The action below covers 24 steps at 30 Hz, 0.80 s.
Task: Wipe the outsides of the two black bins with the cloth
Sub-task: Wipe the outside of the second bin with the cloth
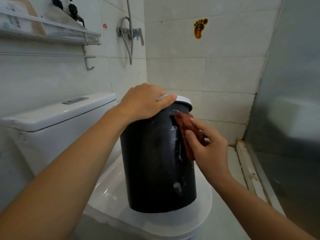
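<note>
Round black plastic bin (152, 161) stands on closed white toilet lid (110, 187). Left hand (145, 101) grip clamps its white rim (184, 99); right hand (210, 149) grip pinches rust-brown cloth (186, 129) against bin's side.

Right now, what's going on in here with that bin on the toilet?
A person is cleaning a black bin that stands on the closed toilet lid in a tiled bathroom. The left hand presses down on the bin's white rim to steady it, while the right hand holds a reddish-brown cloth against the bin's upper side. Pale streaks still show lower on the bin's side. Only one bin is in view.
</note>
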### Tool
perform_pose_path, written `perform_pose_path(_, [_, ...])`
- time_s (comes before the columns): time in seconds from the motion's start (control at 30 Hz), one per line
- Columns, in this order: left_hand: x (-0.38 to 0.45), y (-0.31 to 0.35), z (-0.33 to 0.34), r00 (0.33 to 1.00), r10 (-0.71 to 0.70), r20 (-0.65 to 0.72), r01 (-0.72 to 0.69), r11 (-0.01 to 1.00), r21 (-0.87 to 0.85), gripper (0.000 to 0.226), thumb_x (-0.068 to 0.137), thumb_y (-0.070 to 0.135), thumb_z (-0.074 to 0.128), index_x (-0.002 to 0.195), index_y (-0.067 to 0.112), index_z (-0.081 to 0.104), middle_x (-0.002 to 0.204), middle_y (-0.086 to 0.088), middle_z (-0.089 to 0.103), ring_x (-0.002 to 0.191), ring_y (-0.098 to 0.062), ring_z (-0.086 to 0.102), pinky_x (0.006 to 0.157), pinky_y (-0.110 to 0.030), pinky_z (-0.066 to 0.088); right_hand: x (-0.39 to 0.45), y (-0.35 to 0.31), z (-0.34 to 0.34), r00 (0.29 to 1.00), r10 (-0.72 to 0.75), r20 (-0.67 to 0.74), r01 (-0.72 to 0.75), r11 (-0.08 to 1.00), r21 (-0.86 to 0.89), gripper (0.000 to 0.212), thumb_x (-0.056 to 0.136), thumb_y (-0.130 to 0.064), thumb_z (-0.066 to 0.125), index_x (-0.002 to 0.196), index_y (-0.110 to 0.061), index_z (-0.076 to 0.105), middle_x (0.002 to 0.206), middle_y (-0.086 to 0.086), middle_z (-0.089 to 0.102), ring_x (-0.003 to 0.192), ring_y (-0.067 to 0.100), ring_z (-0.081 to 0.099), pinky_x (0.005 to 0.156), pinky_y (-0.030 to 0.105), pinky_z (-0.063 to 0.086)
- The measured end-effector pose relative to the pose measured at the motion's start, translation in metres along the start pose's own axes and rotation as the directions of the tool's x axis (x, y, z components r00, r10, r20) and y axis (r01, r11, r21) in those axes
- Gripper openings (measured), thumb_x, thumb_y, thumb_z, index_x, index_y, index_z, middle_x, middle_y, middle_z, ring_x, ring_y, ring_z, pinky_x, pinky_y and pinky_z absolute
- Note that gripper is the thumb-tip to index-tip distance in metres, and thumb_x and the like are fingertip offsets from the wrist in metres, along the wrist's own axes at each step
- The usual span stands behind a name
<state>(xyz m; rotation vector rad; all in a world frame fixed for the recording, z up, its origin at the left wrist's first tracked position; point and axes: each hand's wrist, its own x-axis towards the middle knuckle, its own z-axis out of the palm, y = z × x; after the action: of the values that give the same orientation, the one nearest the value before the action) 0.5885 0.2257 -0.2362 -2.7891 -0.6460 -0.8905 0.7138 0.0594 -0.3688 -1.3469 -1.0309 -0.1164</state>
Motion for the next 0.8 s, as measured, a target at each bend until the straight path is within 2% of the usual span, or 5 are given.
perform_pose_path(0.23, [-0.004, -0.01, 0.007, 0.995, 0.026, -0.101, -0.028, 1.0, -0.012, 0.066, 0.094, 0.073, 0.032, 0.063, 0.018, 0.052, 0.059, 0.006, 0.051, 0.057, -0.015, 0.049, 0.058, -0.034, 0.039, -0.004, -0.003, 0.001, 0.98, -0.131, 0.151, 0.165, 0.957, -0.24, 0.05, 0.094, -0.05, 0.054, 0.14, -0.031, 0.06, 0.134, 0.002, 0.055, 0.116, 0.014, 0.053, 0.099, 0.028, 0.05])
perform_pose_path(0.33, [-0.005, -0.013, 0.005, 0.995, 0.005, -0.102, -0.009, 0.999, -0.035, 0.064, 0.094, 0.072, 0.035, 0.06, 0.019, 0.047, 0.058, 0.005, 0.05, 0.057, -0.017, 0.048, 0.058, -0.033, 0.036, -0.011, -0.003, 0.0, 0.948, -0.221, 0.23, 0.286, 0.909, -0.302, 0.047, 0.097, -0.043, 0.054, 0.139, -0.023, 0.063, 0.135, 0.007, 0.054, 0.114, 0.021, 0.054, 0.096, 0.033, 0.053])
perform_pose_path(0.57, [-0.005, -0.023, 0.003, 0.998, -0.016, -0.065, 0.011, 0.997, -0.073, 0.057, 0.101, 0.062, 0.04, 0.059, 0.024, 0.042, 0.058, 0.007, 0.049, 0.056, -0.013, 0.047, 0.058, -0.029, 0.03, -0.065, 0.019, -0.004, 0.754, -0.502, 0.422, 0.641, 0.704, -0.307, 0.039, 0.097, -0.041, 0.063, 0.13, -0.021, 0.07, 0.126, 0.005, 0.054, 0.108, 0.021, 0.053, 0.09, 0.024, 0.048])
perform_pose_path(0.67, [-0.005, -0.022, 0.001, 1.0, -0.008, -0.017, 0.007, 0.995, -0.103, 0.056, 0.101, 0.062, 0.038, 0.06, 0.026, 0.046, 0.061, 0.008, 0.054, 0.06, -0.013, 0.052, 0.059, -0.029, 0.032, -0.048, 0.014, 0.005, 0.833, -0.454, 0.315, 0.545, 0.768, -0.336, 0.039, 0.097, -0.042, 0.063, 0.129, -0.022, 0.071, 0.121, 0.006, 0.057, 0.106, 0.018, 0.054, 0.089, 0.021, 0.049])
perform_pose_path(0.8, [-0.004, -0.021, -0.001, 1.0, -0.022, -0.006, 0.021, 0.992, -0.125, 0.054, 0.103, 0.053, 0.036, 0.061, 0.021, 0.045, 0.064, 0.005, 0.056, 0.064, -0.018, 0.054, 0.061, -0.033, 0.036, -0.002, 0.002, 0.021, 0.98, -0.19, 0.064, 0.2, 0.94, -0.275, 0.038, 0.094, -0.039, 0.066, 0.131, -0.029, 0.068, 0.116, -0.004, 0.055, 0.097, 0.001, 0.05, 0.086, 0.01, 0.044])
